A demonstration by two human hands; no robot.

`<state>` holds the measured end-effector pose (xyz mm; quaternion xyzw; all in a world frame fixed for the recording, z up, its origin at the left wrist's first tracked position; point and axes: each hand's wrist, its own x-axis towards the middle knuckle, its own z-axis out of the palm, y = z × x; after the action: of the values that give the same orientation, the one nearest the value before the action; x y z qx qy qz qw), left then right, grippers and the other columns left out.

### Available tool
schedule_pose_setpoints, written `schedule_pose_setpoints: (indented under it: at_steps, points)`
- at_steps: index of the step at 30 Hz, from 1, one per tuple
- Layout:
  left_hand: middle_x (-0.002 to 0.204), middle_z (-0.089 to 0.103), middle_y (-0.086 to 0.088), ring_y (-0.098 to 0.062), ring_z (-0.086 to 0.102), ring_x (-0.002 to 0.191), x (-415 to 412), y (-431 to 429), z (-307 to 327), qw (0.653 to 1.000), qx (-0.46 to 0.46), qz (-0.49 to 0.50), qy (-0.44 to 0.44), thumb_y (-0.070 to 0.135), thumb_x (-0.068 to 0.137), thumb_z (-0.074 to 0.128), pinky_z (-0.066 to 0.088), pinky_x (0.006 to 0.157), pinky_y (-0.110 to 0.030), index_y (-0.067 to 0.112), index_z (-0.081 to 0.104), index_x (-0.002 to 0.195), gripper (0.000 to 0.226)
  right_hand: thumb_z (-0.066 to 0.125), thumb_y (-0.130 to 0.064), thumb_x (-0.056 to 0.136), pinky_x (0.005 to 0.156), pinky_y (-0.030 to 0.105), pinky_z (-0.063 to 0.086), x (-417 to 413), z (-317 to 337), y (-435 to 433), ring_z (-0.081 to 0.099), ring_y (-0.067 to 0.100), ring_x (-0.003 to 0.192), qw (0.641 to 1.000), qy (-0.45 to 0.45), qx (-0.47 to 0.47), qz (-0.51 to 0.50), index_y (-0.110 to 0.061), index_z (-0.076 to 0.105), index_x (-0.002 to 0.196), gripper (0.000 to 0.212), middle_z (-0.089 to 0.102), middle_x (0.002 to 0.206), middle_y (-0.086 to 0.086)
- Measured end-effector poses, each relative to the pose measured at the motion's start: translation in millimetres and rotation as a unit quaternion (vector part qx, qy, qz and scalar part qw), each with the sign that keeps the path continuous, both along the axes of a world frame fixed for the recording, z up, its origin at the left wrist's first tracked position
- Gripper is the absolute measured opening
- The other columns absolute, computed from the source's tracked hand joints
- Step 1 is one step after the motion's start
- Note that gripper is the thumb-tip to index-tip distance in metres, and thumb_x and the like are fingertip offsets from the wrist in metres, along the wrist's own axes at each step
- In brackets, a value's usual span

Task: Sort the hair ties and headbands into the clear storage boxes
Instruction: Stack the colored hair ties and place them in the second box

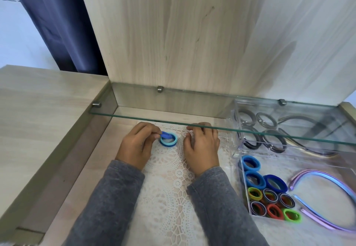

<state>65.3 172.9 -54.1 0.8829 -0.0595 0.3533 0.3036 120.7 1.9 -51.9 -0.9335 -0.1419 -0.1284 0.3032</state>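
I am watching the table (pixel 81 197): clear boxes (pixel 279 166) of hair ties and headbands are sitting at the right. On the lace mat (pixel 167 178), my left hand (pixel 136 143) is pinching a blue hair tie (pixel 166 135). My right hand (pixel 202 147) is resting beside it, loosely curled and gripping nothing.

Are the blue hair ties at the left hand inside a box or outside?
Outside. The blue hair ties rest on the lace mat, pinched by the left hand, apart from the near clear box.
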Motion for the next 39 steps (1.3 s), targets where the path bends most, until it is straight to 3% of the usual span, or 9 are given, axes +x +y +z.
schedule_pose_setpoints:
  at_steps: [4, 10, 15, 21, 25, 28, 31, 35, 39]
  points:
    - [0.095, 0.057, -0.001, -0.008, 0.054, 0.084, -1.6, -5.3, 0.0, 0.999, 0.017, 0.024, 0.02, -0.006, 0.085, 0.062, 0.04, 0.081, -0.005, 0.004, 0.066, 0.09, 0.012, 0.051, -0.022, 0.089, 0.095, 0.041, 0.033, -0.8, -0.5, 0.7, 0.039, 0.025, 0.114, 1.0, -0.002, 0.0, -0.001, -0.014, 0.061, 0.11, 0.024, 0.051, 0.122, 0.007]
    - [0.094, 0.06, 0.008, -0.003, 0.054, 0.084, -0.3, -6.0, 0.6, 0.999, 0.016, 0.01, 0.032, -0.003, 0.087, 0.063, 0.041, 0.082, -0.005, 0.006, 0.067, 0.093, 0.011, 0.051, -0.023, 0.089, 0.094, 0.041, 0.034, -0.3, -0.4, 0.2, 0.038, 0.025, 0.113, 1.0, 0.0, 0.003, -0.002, -0.015, 0.061, 0.11, 0.025, 0.05, 0.123, 0.006]
    - [0.094, 0.062, 0.009, -0.009, 0.058, 0.084, -0.3, -2.3, -2.7, 0.999, 0.013, -0.012, 0.04, 0.006, 0.089, 0.059, 0.046, 0.08, -0.014, 0.01, 0.067, 0.092, 0.01, 0.05, -0.023, 0.09, 0.095, 0.041, 0.033, -0.7, 0.7, -0.1, 0.038, 0.024, 0.113, 1.0, 0.003, 0.003, 0.0, -0.015, 0.061, 0.109, 0.024, 0.05, 0.123, 0.006]
    - [0.09, 0.062, 0.008, -0.008, 0.057, 0.081, 0.9, 0.5, -2.0, 0.998, 0.02, -0.018, 0.05, -0.004, 0.085, 0.064, 0.048, 0.078, -0.015, 0.009, 0.067, 0.089, 0.013, 0.05, -0.024, 0.09, 0.095, 0.039, 0.032, -0.6, 0.1, -0.6, 0.037, 0.023, 0.114, 1.0, 0.007, 0.001, 0.001, -0.017, 0.061, 0.11, 0.024, 0.05, 0.123, 0.005]
    - [0.09, 0.063, 0.007, -0.009, 0.059, 0.082, 3.1, 4.3, -5.1, 0.998, 0.024, -0.031, 0.055, 0.006, 0.087, 0.059, 0.052, 0.075, -0.028, 0.011, 0.068, 0.088, 0.01, 0.05, -0.024, 0.09, 0.095, 0.039, 0.031, -1.3, 0.6, -0.4, 0.036, 0.022, 0.114, 1.0, 0.014, 0.002, 0.002, -0.017, 0.061, 0.111, 0.025, 0.05, 0.122, 0.005]
    - [0.092, 0.064, 0.005, -0.012, 0.061, 0.085, 4.1, 3.9, -6.9, 0.997, 0.028, -0.036, 0.062, 0.001, 0.085, 0.061, 0.053, 0.075, -0.034, 0.011, 0.068, 0.089, 0.014, 0.049, -0.025, 0.09, 0.096, 0.038, 0.03, -1.4, 0.6, -2.2, 0.035, 0.021, 0.115, 1.0, 0.02, -0.008, 0.006, -0.019, 0.059, 0.113, 0.026, 0.05, 0.123, 0.004]
    - [0.098, 0.064, 0.002, -0.016, 0.062, 0.089, 2.9, 2.5, -5.8, 0.996, 0.025, -0.028, 0.076, -0.011, 0.081, 0.063, 0.054, 0.079, -0.037, 0.011, 0.069, 0.095, 0.027, 0.052, -0.022, 0.086, 0.097, 0.039, 0.031, -2.9, 2.8, -1.5, 0.035, 0.022, 0.115, 1.0, 0.017, 0.005, 0.024, -0.019, 0.058, 0.112, 0.027, 0.05, 0.123, 0.002]
    - [0.108, 0.065, 0.001, -0.018, 0.061, 0.097, 0.6, -0.1, -2.7, 0.996, 0.023, -0.011, 0.09, -0.01, 0.085, 0.057, 0.054, 0.085, -0.038, 0.013, 0.064, 0.111, 0.036, 0.049, -0.015, 0.074, 0.096, 0.035, 0.033, -8.7, 7.5, -1.1, 0.037, 0.018, 0.113, 0.994, 0.005, 0.047, 0.101, -0.025, 0.057, 0.108, 0.037, 0.049, 0.117, -0.002]
    - [0.121, 0.063, 0.002, -0.018, 0.06, 0.105, 0.7, -2.8, -8.0, 0.988, 0.016, 0.043, 0.145, -0.004, 0.088, 0.052, 0.048, 0.096, -0.04, 0.02, 0.056, 0.126, 0.045, 0.049, -0.01, 0.073, 0.09, 0.033, 0.033, -12.2, 8.8, 0.4, 0.038, 0.019, 0.107, 0.989, -0.007, 0.001, 0.148, -0.03, 0.06, 0.107, 0.042, 0.05, 0.109, 0.0]
